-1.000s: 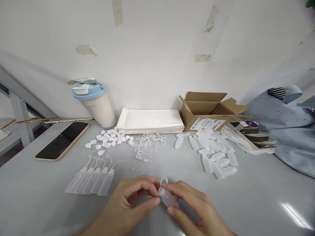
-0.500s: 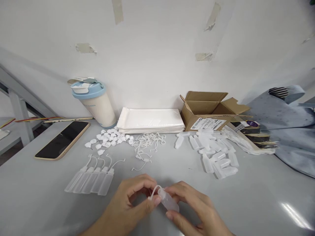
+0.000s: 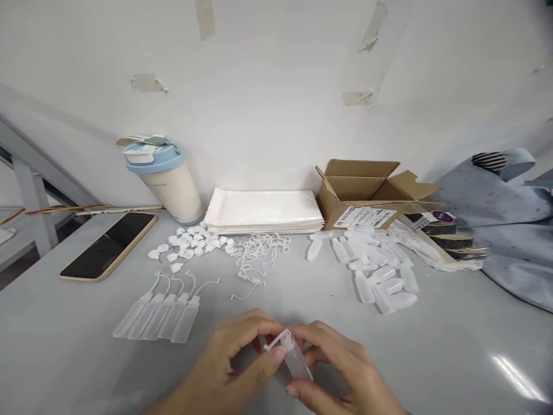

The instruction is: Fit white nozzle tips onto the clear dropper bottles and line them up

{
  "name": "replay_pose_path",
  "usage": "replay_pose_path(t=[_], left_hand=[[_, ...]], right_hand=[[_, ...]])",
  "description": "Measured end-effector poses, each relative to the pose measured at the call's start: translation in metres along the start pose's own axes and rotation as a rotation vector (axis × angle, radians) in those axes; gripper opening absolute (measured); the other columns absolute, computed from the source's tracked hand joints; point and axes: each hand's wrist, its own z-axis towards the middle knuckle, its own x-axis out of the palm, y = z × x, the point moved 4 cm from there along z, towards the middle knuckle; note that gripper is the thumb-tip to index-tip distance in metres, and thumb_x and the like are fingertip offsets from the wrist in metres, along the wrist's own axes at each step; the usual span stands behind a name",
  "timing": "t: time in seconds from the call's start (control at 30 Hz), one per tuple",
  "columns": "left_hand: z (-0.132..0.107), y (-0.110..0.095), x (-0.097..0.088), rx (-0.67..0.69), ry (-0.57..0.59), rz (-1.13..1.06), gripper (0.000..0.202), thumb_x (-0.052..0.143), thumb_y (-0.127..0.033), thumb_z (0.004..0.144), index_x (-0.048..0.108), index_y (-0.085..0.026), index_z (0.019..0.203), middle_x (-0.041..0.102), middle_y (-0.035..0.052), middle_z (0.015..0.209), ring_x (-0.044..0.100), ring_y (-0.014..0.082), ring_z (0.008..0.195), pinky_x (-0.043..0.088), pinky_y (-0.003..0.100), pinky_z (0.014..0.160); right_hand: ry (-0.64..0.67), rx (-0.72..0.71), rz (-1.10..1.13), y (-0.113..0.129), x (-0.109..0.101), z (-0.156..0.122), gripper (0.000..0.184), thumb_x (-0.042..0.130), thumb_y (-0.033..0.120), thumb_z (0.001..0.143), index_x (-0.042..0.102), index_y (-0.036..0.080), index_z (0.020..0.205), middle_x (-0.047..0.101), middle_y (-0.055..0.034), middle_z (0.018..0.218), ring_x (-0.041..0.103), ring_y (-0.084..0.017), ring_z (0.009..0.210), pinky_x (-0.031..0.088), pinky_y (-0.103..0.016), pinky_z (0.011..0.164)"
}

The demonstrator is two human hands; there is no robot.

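Between both hands is a small translucent plastic bottle [image 3: 297, 362], tilted with its neck toward the upper left. My left hand [image 3: 246, 357] pinches a white strap cap [image 3: 276, 340] at the bottle's neck between thumb and fingers. On the bottle's right side, my right hand [image 3: 341, 363] grips the body, its thumb near the base. To the left lies a row of several similar bottles [image 3: 159, 317] with straps on their necks. Ahead are a tangle of loose white straps [image 3: 254, 253] and a pile of white pointed caps [image 3: 194, 242].
Loose bottles [image 3: 380, 265] are heaped at the right, before an open cardboard box [image 3: 358, 202]. A stack of white envelopes [image 3: 265, 207] lies against the wall. A phone [image 3: 108, 248] and a blue-lidded tumbler [image 3: 168, 184] stand left; grey-blue fabric [image 3: 496, 213] is far right.
The strap, earlier arched above the neck, now lies straighter and flatter there. The bottle has turned slightly more upright, and my right fingers have drawn closer to its neck.
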Motion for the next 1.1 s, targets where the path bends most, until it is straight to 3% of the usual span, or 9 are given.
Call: replay_pose_path(t=[0.17, 0.43, 0.7, 0.8, 0.87, 1.0, 1.1], left_hand=[[0.001, 0.005, 0.0, -0.037, 0.031, -0.039, 0.018, 0.053, -0.029, 0.092, 0.07, -0.022, 0.09, 0.067, 0.0007, 0.082, 0.061, 0.015, 0.076, 0.045, 0.023, 0.07], [0.001, 0.007, 0.002, -0.214, 0.113, -0.264, 0.021, 0.057, -0.036, 0.09, 0.071, -0.02, 0.09, 0.064, 0.002, 0.085, 0.058, 0.0168, 0.08, 0.043, 0.026, 0.073], [0.0, 0.005, 0.004, -0.223, 0.133, -0.428, 0.022, 0.061, -0.038, 0.088, 0.069, -0.018, 0.087, 0.063, 0.0024, 0.082, 0.06, 0.016, 0.079, 0.046, 0.025, 0.073], [0.001, 0.004, 0.005, -0.188, 0.126, -0.385, 0.022, 0.056, -0.035, 0.091, 0.069, -0.018, 0.088, 0.064, 0.0026, 0.083, 0.063, 0.016, 0.078, 0.049, 0.026, 0.072], [0.001, 0.007, 0.004, -0.136, 0.083, -0.231, 0.019, 0.052, -0.029, 0.092, 0.069, -0.02, 0.091, 0.064, 0.0019, 0.084, 0.063, 0.0154, 0.078, 0.049, 0.025, 0.072], [-0.004, 0.008, 0.0, 0.118, -0.108, 0.13, 0.029, 0.053, -0.013, 0.087, 0.061, -0.028, 0.11, 0.065, 0.0013, 0.102, 0.064, 0.015, 0.089, 0.051, 0.024, 0.077], [-0.011, 0.001, 0.001, 0.25, -0.124, 0.238, 0.04, 0.057, -0.008, 0.084, 0.054, -0.03, 0.117, 0.063, 0.002, 0.114, 0.063, 0.0162, 0.103, 0.051, 0.024, 0.087]], right_hand=[[0.027, 0.057, -0.027, -0.004, 0.002, -0.002, 0.035, 0.075, 0.028, 0.08, 0.065, 0.013, 0.109, 0.07, -0.01, 0.081, 0.067, -0.016, 0.058, 0.058, -0.024, 0.056], [0.043, 0.173, 0.089, -0.014, 0.008, -0.009, 0.047, 0.077, 0.039, 0.077, 0.062, 0.019, 0.117, 0.074, -0.0098, 0.089, 0.07, -0.017, 0.055, 0.058, -0.024, 0.053], [0.126, 0.219, 0.324, -0.017, 0.012, -0.01, 0.048, 0.062, 0.027, 0.089, 0.05, 0.029, 0.136, 0.077, -0.0053, 0.088, 0.074, -0.018, 0.071, 0.059, -0.029, 0.065], [0.131, 0.306, 0.375, -0.017, 0.012, -0.01, 0.046, 0.062, 0.029, 0.088, 0.052, 0.025, 0.133, 0.076, -0.0066, 0.089, 0.073, -0.019, 0.071, 0.058, -0.031, 0.066], [0.136, 0.405, 0.429, -0.018, 0.013, -0.009, 0.044, 0.064, 0.033, 0.087, 0.055, 0.023, 0.129, 0.074, -0.007, 0.09, 0.073, -0.019, 0.074, 0.057, -0.033, 0.07], [0.075, 0.555, 0.596, -0.018, 0.016, -0.01, 0.047, 0.071, 0.042, 0.082, 0.058, 0.023, 0.122, 0.07, -0.0047, 0.092, 0.071, -0.018, 0.075, 0.054, -0.033, 0.072], [-0.007, 0.622, 0.679, -0.019, 0.018, -0.011, 0.054, 0.076, 0.046, 0.076, 0.054, 0.024, 0.12, 0.066, -0.0014, 0.09, 0.069, -0.015, 0.068, 0.05, -0.03, 0.067]])
